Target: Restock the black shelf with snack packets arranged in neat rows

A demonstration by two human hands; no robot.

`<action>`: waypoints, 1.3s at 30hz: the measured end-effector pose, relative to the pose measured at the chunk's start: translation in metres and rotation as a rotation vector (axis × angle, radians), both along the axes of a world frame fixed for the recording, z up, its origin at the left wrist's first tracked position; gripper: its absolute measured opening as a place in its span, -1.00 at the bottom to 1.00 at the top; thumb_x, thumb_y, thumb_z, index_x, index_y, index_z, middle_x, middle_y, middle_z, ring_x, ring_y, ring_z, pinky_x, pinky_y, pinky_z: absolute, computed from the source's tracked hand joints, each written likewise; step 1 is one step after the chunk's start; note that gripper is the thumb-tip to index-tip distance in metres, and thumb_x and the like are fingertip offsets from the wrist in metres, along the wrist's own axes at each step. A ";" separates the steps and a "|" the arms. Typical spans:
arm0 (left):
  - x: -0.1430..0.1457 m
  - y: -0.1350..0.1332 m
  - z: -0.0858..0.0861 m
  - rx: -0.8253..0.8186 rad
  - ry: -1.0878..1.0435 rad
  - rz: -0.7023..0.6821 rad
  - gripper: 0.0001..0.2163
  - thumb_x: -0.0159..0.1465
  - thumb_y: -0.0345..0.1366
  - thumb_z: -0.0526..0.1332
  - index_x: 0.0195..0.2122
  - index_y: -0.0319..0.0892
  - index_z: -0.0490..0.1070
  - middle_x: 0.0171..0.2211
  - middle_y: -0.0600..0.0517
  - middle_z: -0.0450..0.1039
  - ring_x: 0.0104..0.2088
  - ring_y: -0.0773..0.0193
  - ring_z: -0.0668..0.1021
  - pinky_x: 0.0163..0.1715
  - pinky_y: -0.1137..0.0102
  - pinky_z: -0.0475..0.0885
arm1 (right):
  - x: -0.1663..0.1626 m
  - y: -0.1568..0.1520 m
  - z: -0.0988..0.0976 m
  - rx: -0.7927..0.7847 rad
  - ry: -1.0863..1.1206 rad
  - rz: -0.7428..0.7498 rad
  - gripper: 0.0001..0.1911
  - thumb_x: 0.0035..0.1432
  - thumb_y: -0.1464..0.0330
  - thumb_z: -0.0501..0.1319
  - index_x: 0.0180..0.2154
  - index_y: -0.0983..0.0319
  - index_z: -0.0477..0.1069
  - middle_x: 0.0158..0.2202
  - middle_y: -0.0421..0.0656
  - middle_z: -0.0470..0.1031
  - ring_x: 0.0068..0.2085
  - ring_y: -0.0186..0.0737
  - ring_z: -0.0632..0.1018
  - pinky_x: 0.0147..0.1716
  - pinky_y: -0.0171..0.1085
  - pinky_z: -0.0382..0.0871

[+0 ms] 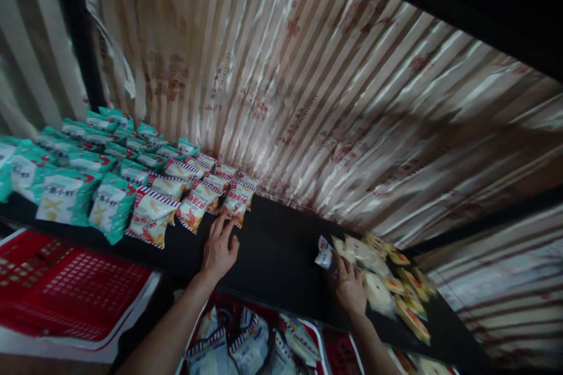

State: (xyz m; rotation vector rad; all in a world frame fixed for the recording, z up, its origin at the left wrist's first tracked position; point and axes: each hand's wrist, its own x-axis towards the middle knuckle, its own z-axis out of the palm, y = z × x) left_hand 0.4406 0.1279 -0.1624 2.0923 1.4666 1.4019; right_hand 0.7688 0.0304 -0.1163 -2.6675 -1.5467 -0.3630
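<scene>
My left hand (pixel 220 249) reaches onto the black shelf, its fingers stretched out and its thumb apart. Its fingertips touch the lower part of a white-and-orange snack bag (pixel 237 202) with a red-and-blue striped top edge, which stands at the right end of the striped bags. Farther right, my right hand (pixel 349 287) is closed on another small snack bag (pixel 324 253), mostly whitish-blue with a striped edge. Part of that bag is hidden by the fingers and blurred. More striped snack bags (pixel 152 217) stand in rows left of my left hand.
Teal snack bags (pixel 65 196) fill the left of the black shelf (pixel 277 246). Pale and yellow packages (pixel 380 293) lie at its right end. Below are a basket of striped bags (pixel 250 343) and a red basket (pixel 74 284). Wrinkled plastic-covered striped sheeting (pixel 272 82) rises behind.
</scene>
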 end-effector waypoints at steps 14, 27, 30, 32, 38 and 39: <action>-0.017 -0.015 0.007 -0.222 -0.376 -0.241 -0.66 0.28 -0.23 -0.01 0.02 -0.16 0.37 0.01 -0.10 0.42 -0.01 0.20 0.48 -0.09 0.32 0.47 | -0.165 0.025 0.049 0.228 1.515 0.371 -0.53 -0.10 0.18 0.32 -0.11 0.16 0.37 -0.10 -0.10 0.53 -0.11 -0.06 0.54 -0.12 -0.13 0.39; -0.026 0.000 0.012 -0.590 -0.880 -0.403 -0.60 0.16 -0.13 0.15 -0.06 -0.26 0.41 -0.15 -0.06 0.53 -0.14 0.14 0.53 -0.15 0.33 0.44 | -0.207 0.052 0.014 0.331 1.790 0.190 -0.40 -0.14 0.08 0.37 -0.05 0.17 0.38 -0.16 -0.10 0.56 -0.18 -0.12 0.56 -0.21 -0.20 0.42; -0.026 0.002 0.009 -0.547 -0.749 -0.383 -0.64 0.19 -0.18 0.11 -0.04 -0.25 0.40 -0.12 -0.08 0.52 -0.16 0.16 0.54 -0.16 0.33 0.44 | -0.210 0.050 0.004 0.289 1.782 0.248 -0.45 -0.16 0.10 0.39 -0.11 0.19 0.41 -0.20 -0.11 0.57 -0.22 -0.13 0.57 -0.17 -0.19 0.41; -0.024 0.003 0.009 -0.484 -0.628 -0.352 -0.66 0.22 -0.21 0.07 -0.04 -0.24 0.40 -0.12 -0.08 0.51 -0.16 0.19 0.54 -0.13 0.34 0.44 | -0.212 0.053 0.000 0.311 1.736 0.289 -0.51 -0.15 0.12 0.39 -0.17 0.21 0.43 -0.19 -0.11 0.57 -0.22 -0.13 0.56 -0.16 -0.19 0.40; -0.020 0.003 0.013 -0.096 -0.291 0.012 -0.72 0.23 -0.34 0.05 -0.06 -0.18 0.40 -0.11 -0.09 0.44 -0.07 0.16 0.46 -0.02 0.24 0.39 | -0.215 0.075 -0.001 0.397 1.542 0.283 -0.53 -0.07 0.08 0.31 -0.19 0.26 0.42 -0.25 -0.11 0.57 -0.30 -0.17 0.54 -0.24 -0.22 0.39; -0.020 0.003 0.014 -0.077 -0.245 0.061 -0.74 0.23 -0.37 0.05 -0.09 -0.17 0.40 -0.13 -0.08 0.44 -0.08 0.15 0.46 -0.02 0.21 0.38 | -0.216 0.081 -0.002 0.399 1.518 0.293 -0.53 -0.06 0.07 0.30 -0.19 0.26 0.42 -0.25 -0.11 0.57 -0.30 -0.18 0.53 -0.25 -0.23 0.39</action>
